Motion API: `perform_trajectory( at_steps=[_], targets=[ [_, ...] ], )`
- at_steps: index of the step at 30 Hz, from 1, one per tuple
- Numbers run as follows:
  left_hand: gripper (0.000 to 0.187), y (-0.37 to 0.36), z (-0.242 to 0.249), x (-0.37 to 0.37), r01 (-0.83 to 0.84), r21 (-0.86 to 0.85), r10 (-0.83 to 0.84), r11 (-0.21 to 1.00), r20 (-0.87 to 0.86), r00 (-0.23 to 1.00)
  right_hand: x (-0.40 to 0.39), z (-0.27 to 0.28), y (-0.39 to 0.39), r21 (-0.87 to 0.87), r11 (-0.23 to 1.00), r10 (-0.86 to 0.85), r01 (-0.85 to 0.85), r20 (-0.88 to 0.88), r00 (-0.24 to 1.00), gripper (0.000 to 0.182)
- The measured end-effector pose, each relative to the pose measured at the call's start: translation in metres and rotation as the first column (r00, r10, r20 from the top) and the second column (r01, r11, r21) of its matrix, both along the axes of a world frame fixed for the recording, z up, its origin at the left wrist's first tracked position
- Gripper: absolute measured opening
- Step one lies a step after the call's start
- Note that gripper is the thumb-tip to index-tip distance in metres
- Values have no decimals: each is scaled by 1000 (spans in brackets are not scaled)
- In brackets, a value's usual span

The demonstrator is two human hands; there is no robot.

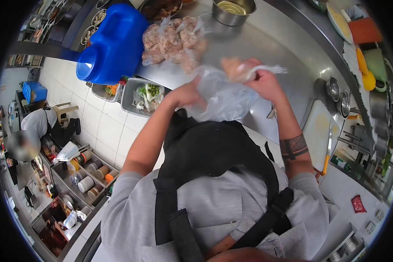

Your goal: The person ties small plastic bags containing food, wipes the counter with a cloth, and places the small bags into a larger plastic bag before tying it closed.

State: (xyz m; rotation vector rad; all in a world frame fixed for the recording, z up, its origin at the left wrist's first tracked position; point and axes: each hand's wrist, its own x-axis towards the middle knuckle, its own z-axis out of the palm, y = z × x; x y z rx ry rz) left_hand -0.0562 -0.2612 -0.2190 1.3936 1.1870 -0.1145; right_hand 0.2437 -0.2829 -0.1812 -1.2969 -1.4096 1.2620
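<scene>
My left hand is closed on the edge of a clear plastic bag, which hangs loosely in front of the black apron. In my right hand, the fingers pinch the gathered top of a small bag of pinkish food, blurred by motion, just above the clear bag. Several similar filled bags lie piled on the steel counter, beyond my left hand.
A blue jug stands left of the pile. Grey bins with vegetables are below it. A metal pot is at the back, a cutting board and bowls at right. Another person bends at far left.
</scene>
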Motion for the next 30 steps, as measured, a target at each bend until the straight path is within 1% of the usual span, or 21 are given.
perform_trajectory(
  at_steps=[1,2,3,5,6,8,9,11,12,13,14,15,16,18,20,22,23,26,28,29,30],
  targets=[
    [123,9,10,11,-38,2,38,999,23,999,-2,17,-1,105,972,168,-211,319,933,36],
    [122,14,19,20,-75,2,75,997,47,996,1,24,-2,134,893,265,-430,617,741,35],
    [122,18,27,25,-75,0,75,997,39,996,5,17,-6,135,893,266,-429,611,746,35],
    [119,25,41,31,-89,-24,90,996,34,995,9,-8,-10,171,969,17,-178,672,740,31],
    [119,26,45,30,-100,-21,100,995,32,994,15,-12,-8,174,967,23,-187,670,742,31],
    [116,20,53,20,-74,15,74,997,-35,997,29,-18,-6,281,959,-206,46,574,792,30],
    [116,15,58,14,-83,14,83,996,-42,996,34,-16,-6,280,959,-198,39,569,798,30],
    [115,5,69,3,-145,17,143,989,108,984,37,-2,-4,224,958,-283,179,635,719,34],
    [113,4,84,3,-150,-33,153,988,113,982,28,6,4,225,957,-285,181,635,718,34],
    [113,6,70,-1,-147,-32,150,989,117,982,16,16,11,254,946,-321,201,645,694,36],
    [112,5,42,-5,-123,101,110,987,129,986,2,22,18,286,933,-357,219,656,665,39],
    [112,7,17,-9,-99,234,67,967,137,988,-14,17,33,350,928,-337,130,636,694,45],
    [113,9,3,-9,-124,205,97,971,135,986,-34,12,57,416,908,-317,42,618,720,51],
    [110,8,-15,-8,-127,168,90,978,212,973,-79,13,101,304,944,-99,-130,637,764,70],
    [107,7,-19,-10,-122,112,85,986,288,954,-123,-7,155,-99,995,84,-30,610,788,90],
    [111,13,-12,-12,95,-79,-75,992,227,971,-150,-67,194,-375,927,128,-15,276,953,99],
    [111,14,-18,-15,103,-83,-80,991,242,967,-160,-85,202,-380,925,123,-4,290,949,99],
    [111,13,-34,-24,109,-1,-104,994,276,956,-173,-106,212,-259,958,33,125,534,845,105],
    [114,22,-34,-34,141,-13,-131,990,307,943,-164,-104,208,-322,941,-7,104,290,957,97],
    [114,26,-36,-37,155,-10,-144,988,317,938,-156,-108,209,-319,940,-20,121,301,953,97],
    [115,26,-40,-39,181,173,-225,968,283,933,-144,-115,207,-438,887,-164,146,-2,987,89]
  ],
)
